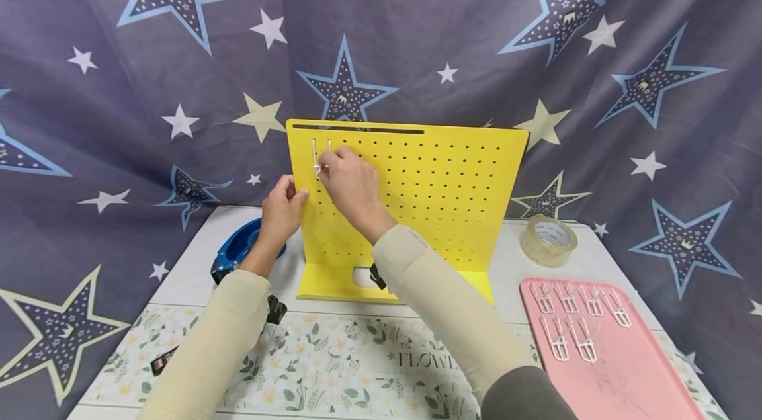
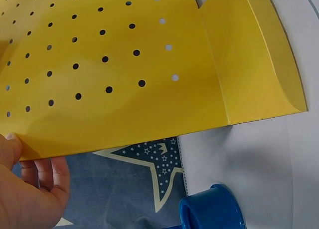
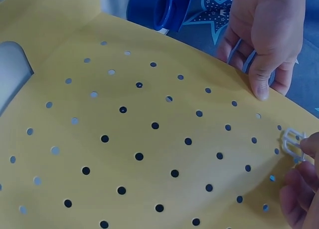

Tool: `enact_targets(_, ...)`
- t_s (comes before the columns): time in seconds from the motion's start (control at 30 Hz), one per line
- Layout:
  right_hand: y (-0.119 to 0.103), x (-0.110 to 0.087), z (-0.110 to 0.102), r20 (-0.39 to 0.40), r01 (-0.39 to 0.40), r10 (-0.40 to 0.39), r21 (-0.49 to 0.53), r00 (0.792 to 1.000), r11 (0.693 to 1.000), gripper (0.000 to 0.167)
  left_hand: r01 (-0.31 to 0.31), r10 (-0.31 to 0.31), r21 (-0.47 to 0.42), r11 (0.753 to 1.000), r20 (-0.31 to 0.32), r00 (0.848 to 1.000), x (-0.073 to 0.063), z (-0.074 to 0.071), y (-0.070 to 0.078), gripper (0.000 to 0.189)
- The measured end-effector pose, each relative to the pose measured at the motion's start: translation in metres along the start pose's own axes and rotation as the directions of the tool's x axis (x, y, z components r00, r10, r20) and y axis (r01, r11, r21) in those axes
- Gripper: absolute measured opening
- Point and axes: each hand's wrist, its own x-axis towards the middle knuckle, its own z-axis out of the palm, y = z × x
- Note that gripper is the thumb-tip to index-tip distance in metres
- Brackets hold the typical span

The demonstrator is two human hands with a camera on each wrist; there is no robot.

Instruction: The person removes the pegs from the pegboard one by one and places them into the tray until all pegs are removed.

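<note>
A yellow pegboard [image 1: 443, 203] with rows of small holes stands upright on its own base on the table. My left hand [image 1: 281, 211] grips its left edge, thumb on the front and fingers behind, as the left wrist view [image 2: 35, 194] also shows. Near the top left corner, my right hand [image 1: 356, 185] pinches a white wire pegboard hook [image 1: 316, 159] against the board's front. The hook's two prongs point up at the upper holes; its lower part is partly covered by the fingers. In the right wrist view the hook [image 3: 290, 143] lies right at the fingertips.
On the right, a pink tray [image 1: 631, 367] carries several more white hooks [image 1: 558, 340]. A roll of clear tape [image 1: 548, 241] lies behind the tray. Left of the board stands a blue tape dispenser [image 1: 232, 251]. A star-patterned curtain [image 1: 381, 23] hangs behind the table.
</note>
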Motion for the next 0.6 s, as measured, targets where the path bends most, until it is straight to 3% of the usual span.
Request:
enact_targets(0.3,-0.0021,-0.0008,-0.0004,-0.003,-0.003,0.003,-0.033,1.000,0.999,0.013,0.005,-0.005,0.000,1.000,-0.004,1.000,-0.0008,0.0001,0.0006,0.024)
enact_targets(0.6,-0.0053,-0.0020,-0.0024,-0.058,0.007,-0.010,-0.049,0.998,0.999,0.015,-0.005,0.005,0.005,1.000,-0.011,1.000,-0.0005,0.0005,0.0003,0.024)
